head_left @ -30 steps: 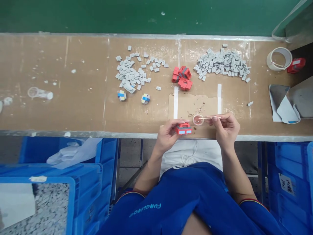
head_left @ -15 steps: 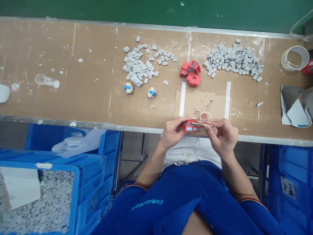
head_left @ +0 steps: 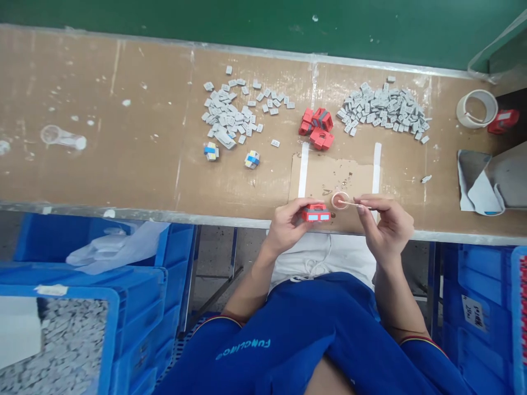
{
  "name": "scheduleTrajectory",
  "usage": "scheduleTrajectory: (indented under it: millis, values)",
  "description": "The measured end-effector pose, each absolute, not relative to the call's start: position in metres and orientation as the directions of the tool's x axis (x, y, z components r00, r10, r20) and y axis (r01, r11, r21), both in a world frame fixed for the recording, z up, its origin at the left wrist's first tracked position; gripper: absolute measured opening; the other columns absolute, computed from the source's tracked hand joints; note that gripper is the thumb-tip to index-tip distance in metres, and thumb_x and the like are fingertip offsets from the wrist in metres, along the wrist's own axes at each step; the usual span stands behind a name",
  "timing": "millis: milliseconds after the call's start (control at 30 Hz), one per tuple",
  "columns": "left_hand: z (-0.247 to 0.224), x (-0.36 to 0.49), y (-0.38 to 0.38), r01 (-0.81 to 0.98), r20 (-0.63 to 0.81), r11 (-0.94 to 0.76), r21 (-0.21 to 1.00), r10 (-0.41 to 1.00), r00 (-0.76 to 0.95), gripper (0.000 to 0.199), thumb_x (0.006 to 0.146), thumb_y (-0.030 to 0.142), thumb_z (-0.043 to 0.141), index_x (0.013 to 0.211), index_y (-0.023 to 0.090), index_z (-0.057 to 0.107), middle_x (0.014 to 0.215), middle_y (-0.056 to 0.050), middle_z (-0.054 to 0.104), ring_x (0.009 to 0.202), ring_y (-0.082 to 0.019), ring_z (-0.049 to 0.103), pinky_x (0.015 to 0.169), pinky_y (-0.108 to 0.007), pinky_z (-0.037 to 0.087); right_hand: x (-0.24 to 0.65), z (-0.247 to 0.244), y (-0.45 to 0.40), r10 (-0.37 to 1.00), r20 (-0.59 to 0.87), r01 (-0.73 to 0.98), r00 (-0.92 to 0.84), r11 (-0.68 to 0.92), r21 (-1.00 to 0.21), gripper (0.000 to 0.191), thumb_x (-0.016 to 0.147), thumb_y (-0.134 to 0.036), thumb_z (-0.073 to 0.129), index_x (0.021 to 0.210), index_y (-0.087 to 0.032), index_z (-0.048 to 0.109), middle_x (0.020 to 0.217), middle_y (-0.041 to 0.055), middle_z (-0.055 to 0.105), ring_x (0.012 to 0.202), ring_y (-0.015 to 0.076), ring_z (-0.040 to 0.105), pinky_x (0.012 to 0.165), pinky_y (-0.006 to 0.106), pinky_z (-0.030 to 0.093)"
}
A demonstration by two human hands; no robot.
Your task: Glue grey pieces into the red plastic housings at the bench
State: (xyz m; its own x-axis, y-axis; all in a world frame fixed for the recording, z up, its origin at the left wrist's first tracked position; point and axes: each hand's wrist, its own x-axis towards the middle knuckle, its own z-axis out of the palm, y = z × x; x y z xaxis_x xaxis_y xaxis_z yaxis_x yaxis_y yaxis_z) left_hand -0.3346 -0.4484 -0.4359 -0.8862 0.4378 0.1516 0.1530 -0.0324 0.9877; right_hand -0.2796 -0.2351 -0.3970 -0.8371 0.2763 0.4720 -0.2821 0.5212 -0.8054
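Note:
My left hand (head_left: 289, 224) is closed around a small red plastic toy part (head_left: 316, 213) with a grey band and two pale window-like panels. It is held near the front edge of the table. Between the thumb and fingers of my right hand (head_left: 385, 222) is a thin wooden stick (head_left: 349, 203). Its tip reaches into a small round cup (head_left: 340, 201) with a pinkish inside. That cup stands on a piece of cardboard (head_left: 323, 173) taped down with white strips. Several similar red parts (head_left: 321, 139) lie together just beyond the cardboard.
Small grey pieces lie in a left pile (head_left: 228, 112) and a right pile (head_left: 385, 107). Two small blue-banded pieces (head_left: 252, 159) sit in front of the left one. A tape roll (head_left: 476, 109) is at right. Blue crates (head_left: 140, 296) flank the table's front.
My right hand has moved right, drawing the stick off the red toy part and bringing its tip into the cup. My left hand still holds the part. The camera view has shifted slightly.

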Motion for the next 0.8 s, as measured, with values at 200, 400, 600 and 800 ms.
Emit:
scheduleTrajectory:
  millis: [200, 400, 600, 800]
  values:
    - [-0.44, -0.336, -0.45, 0.158, 0.177, -0.079, 0.984, 0.437, -0.882, 0.033, 0.092, 0.021, 0.078, 0.124, 0.02, 0.075, 0.12, -0.012, 0.082, 0.102, -0.019, 0.079, 0.091, -0.028, 0.061, -0.285, -0.394, -0.219, 0.068, 0.406, -0.272, -0.912, 0.64, -0.718, 0.025, 0.098, -0.035, 0.07, 0.122, -0.026, 0.07, 0.121, 0.0106, 0.076, 0.111, 0.0259, 0.074, 0.087, 0.041, 0.063]
    - [-0.443, -0.336, -0.452, 0.106, 0.165, -0.16, 0.981, 0.427, -0.889, 0.034, 0.092, 0.027, 0.079, 0.125, 0.022, 0.076, 0.118, -0.012, 0.083, 0.105, -0.021, 0.08, 0.094, -0.03, 0.061, -0.373, -0.386, -0.173, 0.085, 0.327, -0.165, -0.941, 0.729, -0.665, 0.018, 0.102, -0.032, 0.059, 0.101, -0.022, 0.075, 0.094, 0.0064, 0.075, 0.082, 0.0205, 0.069, 0.075, 0.034, 0.056]
    - [-0.448, -0.333, -0.453, -0.037, 0.146, -0.387, 0.921, 0.432, -0.89, 0.044, 0.093, 0.034, 0.079, 0.136, 0.026, 0.072, 0.119, -0.012, 0.081, 0.098, -0.023, 0.082, 0.092, -0.036, 0.065, -0.449, -0.395, -0.151, -0.112, 0.107, -0.151, -0.988, 0.848, -0.507, 0.018, 0.086, -0.014, 0.067, 0.098, -0.019, 0.079, 0.109, 0.0098, 0.07, 0.087, 0.0229, 0.067, 0.088, 0.041, 0.054]
    - [-0.45, -0.338, -0.453, -0.079, 0.186, -0.51, 0.857, 0.447, -0.875, 0.044, 0.092, 0.036, 0.081, 0.135, 0.033, 0.073, 0.131, -0.01, 0.071, 0.086, -0.017, 0.081, 0.079, -0.031, 0.068, -0.45, -0.397, -0.17, -0.066, 0.144, -0.126, -0.987, 0.876, -0.466, 0.01, 0.088, -0.016, 0.068, 0.091, -0.018, 0.079, 0.1, 0.0114, 0.072, 0.089, 0.0255, 0.068, 0.089, 0.042, 0.055]
